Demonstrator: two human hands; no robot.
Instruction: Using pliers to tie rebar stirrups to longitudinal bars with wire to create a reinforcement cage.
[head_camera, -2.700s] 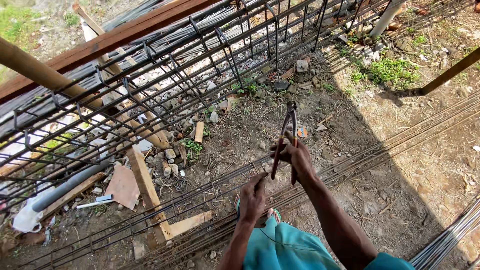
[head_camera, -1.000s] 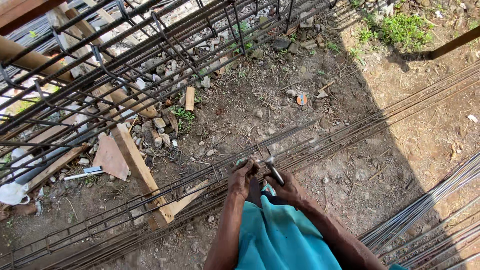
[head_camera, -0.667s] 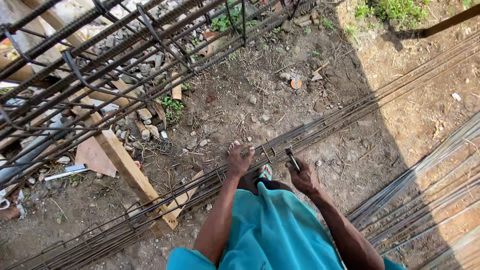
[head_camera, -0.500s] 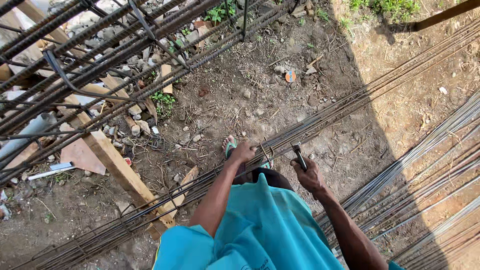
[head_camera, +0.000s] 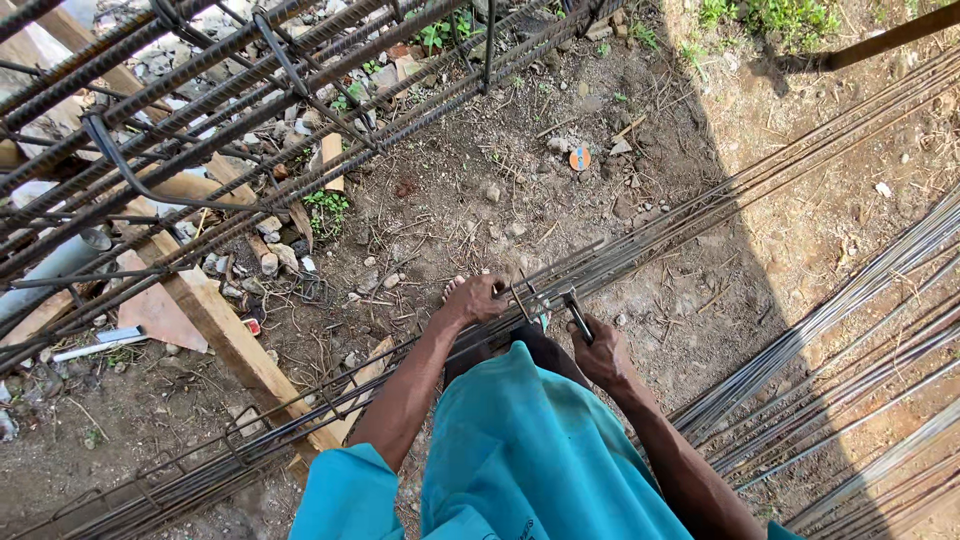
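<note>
Far left, a grey pipe (head_camera: 55, 268) lies on the ground beneath a big cage of rusty reinforcing bars (head_camera: 200, 110) that fills the upper left corner; near the pipe a small white and blue packet-like strip (head_camera: 100, 342) lies flat on the dirt, too small to make out further; beside it a flat pinkish board (head_camera: 158, 312) leans against a long wooden plank (head_camera: 235, 350) that runs diagonally down toward the person; a small red scrap (head_camera: 253, 326) sits just beside the plank; further right, up on the bare soil, a small round orange and blue cap or lid (head_camera: 579, 158) lies by itself among stones.

A long bundle of thin steel rods (head_camera: 700, 205) runs diagonally from lower left to upper right across the ground, passing right under both hands; a second set of loose rods (head_camera: 850, 300) lies well apart to the right, in sunlight.

The left hand (head_camera: 478, 298) reaches forward and down with the arm nearly straight, fingers curled over the bundle and pressed onto it, just left of a small steel tying tool (head_camera: 560, 300); the right hand (head_camera: 600, 352) sits just beside it, a little nearer the body, closed in a fist around the tool's handle, the tool's head resting against the rods between the two hands; the hands are close together but not touching. The person bends over the bundle in a teal shirt (head_camera: 520, 450), both forearms bare.
</note>
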